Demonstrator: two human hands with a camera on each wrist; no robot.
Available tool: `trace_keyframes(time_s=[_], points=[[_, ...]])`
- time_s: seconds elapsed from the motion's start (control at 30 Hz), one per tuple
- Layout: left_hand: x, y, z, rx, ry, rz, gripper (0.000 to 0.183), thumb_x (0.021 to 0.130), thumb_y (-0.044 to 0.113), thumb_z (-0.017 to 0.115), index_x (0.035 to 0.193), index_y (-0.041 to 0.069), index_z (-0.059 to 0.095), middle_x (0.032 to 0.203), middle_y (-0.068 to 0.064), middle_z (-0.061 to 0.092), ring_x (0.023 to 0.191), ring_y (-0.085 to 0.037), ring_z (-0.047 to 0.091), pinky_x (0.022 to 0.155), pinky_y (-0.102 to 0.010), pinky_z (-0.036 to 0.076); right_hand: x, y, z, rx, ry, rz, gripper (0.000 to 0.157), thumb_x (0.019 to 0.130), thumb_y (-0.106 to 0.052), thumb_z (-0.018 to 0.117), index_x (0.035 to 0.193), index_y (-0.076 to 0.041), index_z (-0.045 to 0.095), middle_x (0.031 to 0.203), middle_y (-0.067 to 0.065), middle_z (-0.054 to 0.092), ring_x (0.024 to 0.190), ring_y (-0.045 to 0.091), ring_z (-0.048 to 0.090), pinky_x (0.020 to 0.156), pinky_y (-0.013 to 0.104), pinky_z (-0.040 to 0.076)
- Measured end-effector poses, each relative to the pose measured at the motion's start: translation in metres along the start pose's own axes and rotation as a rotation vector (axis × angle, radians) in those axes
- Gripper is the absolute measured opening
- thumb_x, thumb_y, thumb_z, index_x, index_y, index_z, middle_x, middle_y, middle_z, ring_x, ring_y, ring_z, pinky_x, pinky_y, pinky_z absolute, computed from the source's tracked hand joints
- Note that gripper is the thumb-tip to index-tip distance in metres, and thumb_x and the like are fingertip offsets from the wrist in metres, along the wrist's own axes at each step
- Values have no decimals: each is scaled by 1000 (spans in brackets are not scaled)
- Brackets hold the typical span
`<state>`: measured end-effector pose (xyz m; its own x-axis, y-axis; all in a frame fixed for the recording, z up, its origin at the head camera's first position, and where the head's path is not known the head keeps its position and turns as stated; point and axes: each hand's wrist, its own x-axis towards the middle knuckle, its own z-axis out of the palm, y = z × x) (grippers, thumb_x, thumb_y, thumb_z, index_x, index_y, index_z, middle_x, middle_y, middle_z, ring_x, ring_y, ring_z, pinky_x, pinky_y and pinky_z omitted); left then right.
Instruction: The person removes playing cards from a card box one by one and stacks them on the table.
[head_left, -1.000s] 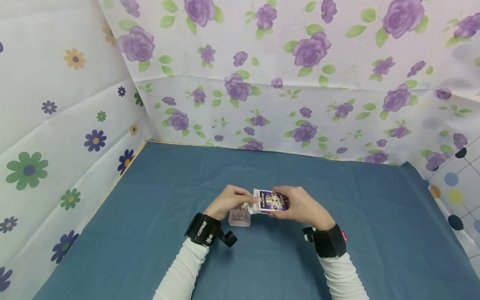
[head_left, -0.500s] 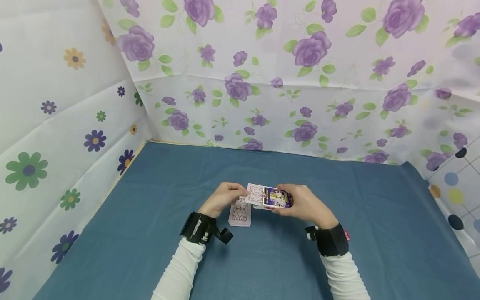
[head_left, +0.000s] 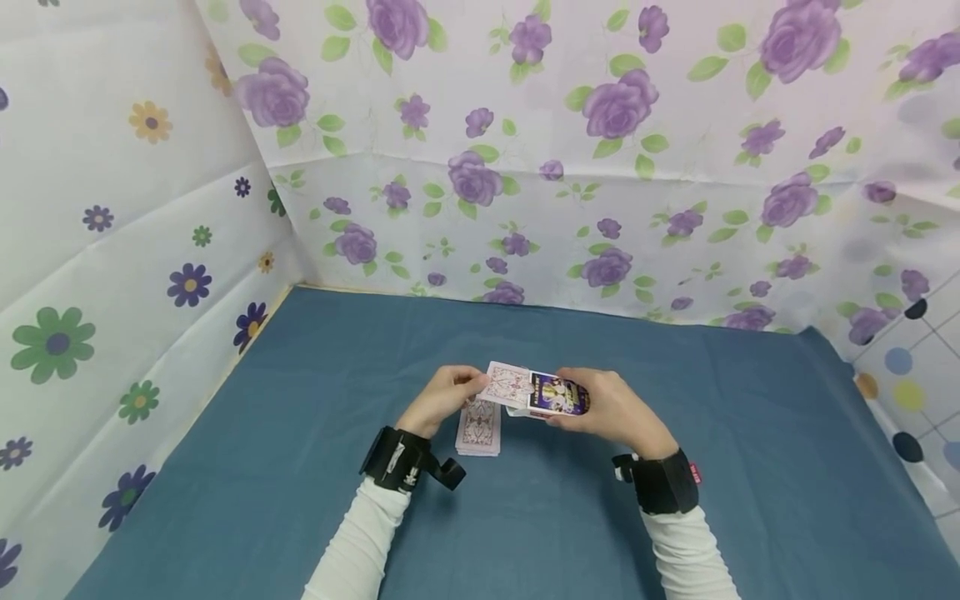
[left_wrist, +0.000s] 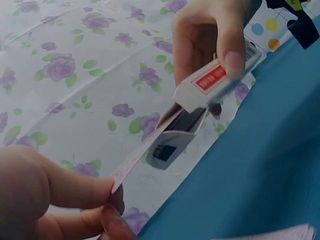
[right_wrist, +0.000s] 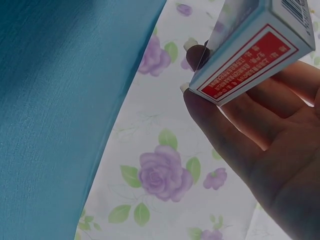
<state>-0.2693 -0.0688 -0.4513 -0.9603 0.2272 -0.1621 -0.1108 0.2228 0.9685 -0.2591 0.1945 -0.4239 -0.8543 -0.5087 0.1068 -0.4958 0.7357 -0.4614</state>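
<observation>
My left hand pinches the outer end of a playing card with a red-patterned back, between thumb and finger. The card's other end is still inside the card box, a small purple-fronted carton. My right hand grips that box around its far end, above the table. In the left wrist view the box's flap hangs open below the card. A red label shows on the box's side in the right wrist view. Beneath the left fingers lies a stack of cards, backs up, partly covered by the held card.
A blue cloth covers the table. White flowered sheets rise along the back and left side, and a dotted sheet stands at the right. Black straps with cameras are worn on both wrists.
A card has come partway out of the box, drawn leftward by my left hand. The right hand with the box has shifted slightly right. The stack on the table stays put.
</observation>
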Motion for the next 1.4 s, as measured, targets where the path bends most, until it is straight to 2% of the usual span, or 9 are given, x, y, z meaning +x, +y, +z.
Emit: trace_keyframes(time_s=[0.17, 0.3, 0.37, 0.47, 0.6, 0.73, 0.97, 1.13, 1.4], points=[[0, -1, -5, 15, 78, -47, 23, 101, 15, 52, 109, -2, 65, 90, -8, 62, 85, -25, 58, 80, -40, 46, 0, 1, 2, -3, 0, 3, 57, 77, -35, 81, 123, -7, 62, 102, 4, 68, 76, 7, 56, 67, 24, 46], [2, -4, -15, -22, 69, -64, 23, 103, 14, 48, 112, -3, 60, 91, -17, 70, 80, -20, 70, 78, -36, 53, -1, 2, 0, 2, -6, 15, 57, 77, -35, 82, 123, -7, 63, 103, 5, 68, 78, 7, 56, 67, 24, 47], [3, -8, -20, -31, 55, -63, 22, 103, 13, 46, 112, -4, 57, 87, -19, 71, 73, -17, 71, 74, -33, 54, -1, 2, -1, 8, -9, 19, 57, 77, -34, 82, 123, -7, 62, 103, 5, 68, 77, 7, 56, 66, 24, 47], [5, -16, -25, -6, 54, -69, 22, 103, 12, 45, 113, -3, 57, 75, -12, 68, 64, -10, 64, 68, -29, 51, -2, 3, -2, 16, -6, 23, 56, 77, -34, 82, 123, -8, 62, 100, 4, 68, 76, 8, 56, 65, 23, 47], [7, -29, -24, 125, 88, -58, 22, 102, 11, 49, 111, -3, 63, 71, -1, 57, 60, -10, 49, 61, -27, 42, -2, 4, -3, 19, 0, 20, 57, 77, -35, 82, 123, -7, 63, 100, 5, 68, 76, 8, 56, 65, 23, 47], [10, -36, -17, 291, 154, 12, 21, 100, 10, 52, 101, -3, 68, 68, -3, 53, 56, -13, 40, 55, -26, 33, -3, 5, -3, 19, 7, 23, 58, 77, -35, 82, 123, -5, 63, 102, 7, 68, 77, 9, 56, 66, 23, 47], [15, -37, -2, 514, 251, 168, 16, 96, 10, 57, 92, 2, 71, 71, -7, 62, 57, -12, 46, 56, -26, 37, -2, 7, -1, 18, -3, 34, 59, 77, -36, 82, 124, -5, 63, 105, 8, 69, 78, 9, 56, 67, 24, 47], [14, -36, 5, 584, 254, 194, 11, 94, 13, 63, 89, 8, 72, 75, -6, 65, 59, -12, 50, 57, -28, 40, -3, 8, -1, 22, -4, 31, 60, 77, -35, 82, 125, -5, 62, 104, 7, 69, 77, 8, 56, 67, 23, 47], [18, -36, 9, 588, 245, 174, 11, 94, 13, 63, 90, 9, 72, 76, -5, 65, 60, -12, 50, 57, -27, 40, -4, 8, -3, 31, 2, 25, 59, 77, -35, 82, 125, -6, 62, 99, 5, 68, 75, 9, 55, 65, 23, 46]])
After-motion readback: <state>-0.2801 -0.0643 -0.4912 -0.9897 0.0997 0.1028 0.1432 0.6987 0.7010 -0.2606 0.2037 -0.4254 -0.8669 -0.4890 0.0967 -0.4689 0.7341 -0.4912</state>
